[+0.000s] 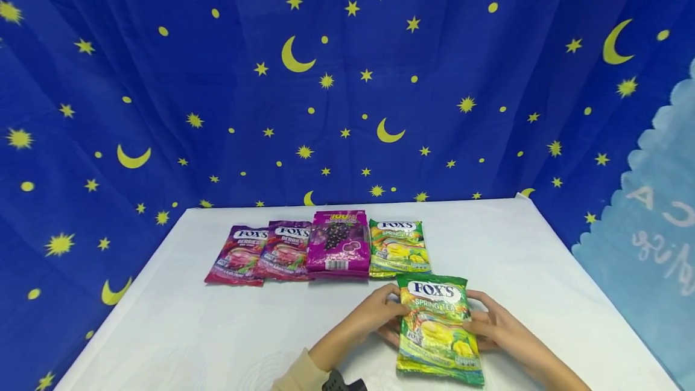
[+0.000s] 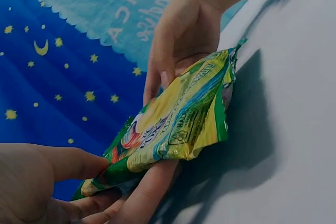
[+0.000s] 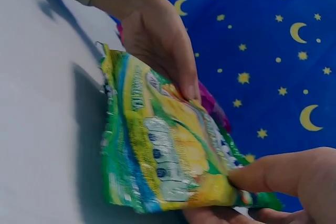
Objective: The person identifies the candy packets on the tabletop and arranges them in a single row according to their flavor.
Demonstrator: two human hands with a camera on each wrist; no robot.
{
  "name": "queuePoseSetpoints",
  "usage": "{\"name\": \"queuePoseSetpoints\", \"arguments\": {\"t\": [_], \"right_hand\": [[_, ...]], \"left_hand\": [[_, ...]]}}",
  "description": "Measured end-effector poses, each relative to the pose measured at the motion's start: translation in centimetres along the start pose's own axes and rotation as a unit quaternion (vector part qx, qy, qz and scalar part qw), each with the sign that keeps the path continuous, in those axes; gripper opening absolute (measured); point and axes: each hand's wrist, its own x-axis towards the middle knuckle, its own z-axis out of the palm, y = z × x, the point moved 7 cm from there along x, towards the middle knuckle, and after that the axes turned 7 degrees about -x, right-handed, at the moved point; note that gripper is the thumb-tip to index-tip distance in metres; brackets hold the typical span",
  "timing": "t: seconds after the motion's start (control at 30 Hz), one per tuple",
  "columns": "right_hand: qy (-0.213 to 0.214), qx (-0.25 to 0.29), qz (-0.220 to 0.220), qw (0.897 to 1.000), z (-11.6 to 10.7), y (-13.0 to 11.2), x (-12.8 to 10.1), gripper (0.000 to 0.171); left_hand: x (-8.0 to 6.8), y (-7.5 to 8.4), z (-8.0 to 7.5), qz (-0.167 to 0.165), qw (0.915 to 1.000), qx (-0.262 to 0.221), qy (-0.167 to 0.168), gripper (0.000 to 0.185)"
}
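Spring Tea candy bag (image 1: 438,329): pinched at both side edges, left hand (image 1: 374,317) & right hand (image 1: 502,329), fingers curled underneath, thumbs on top.

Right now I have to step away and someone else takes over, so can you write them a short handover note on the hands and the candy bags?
Left hand: grips the left edge of the green Spring Tea bag.
Right hand: grips its right edge.
The bag is held just above the white table, in front of the row.
Done: four bags lie in a row at the back: two Berries bags, a purple grape bag, a second Spring Tea bag.
Left: probably setting the held bag down with the row.
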Motion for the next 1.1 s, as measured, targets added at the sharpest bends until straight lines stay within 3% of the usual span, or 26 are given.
{"name": "queuePoseSetpoints", "arguments": {"t": [0.2, 0.33, 0.63, 0.77, 1.1], "right_hand": [[0.026, -0.005, -0.013, 1.000, 0.1, -1.0, 1.5, 0.078], [0.057, -0.013, -0.018, 0.998, 0.5, -2.0, 2.6, 0.076], [0.141, -0.036, -0.022, 0.989, 0.9, -4.4, 4.8, 0.073], [0.156, -0.042, -0.036, 0.986, 0.8, -5.6, 5.4, 0.071], [0.168, -0.039, -0.052, 0.984, 1.2, -8.0, 6.4, 0.072]], "left_hand": [[-0.1, 1.4, -1.3, 0.023, 0.9993, 0.016, 0.023, 0.023], [0.0, 2.2, -2.5, 0.043, 0.9961, 0.049, 0.060, 0.028], [0.4, 4.5, -4.3, 0.139, 0.9718, 0.111, 0.155, 0.028], [0.7, 5.5, -4.8, 0.147, 0.9671, 0.111, 0.176, 0.028], [0.7, 6.9, -6.2, 0.153, 0.9645, 0.087, 0.197, 0.034]]}}
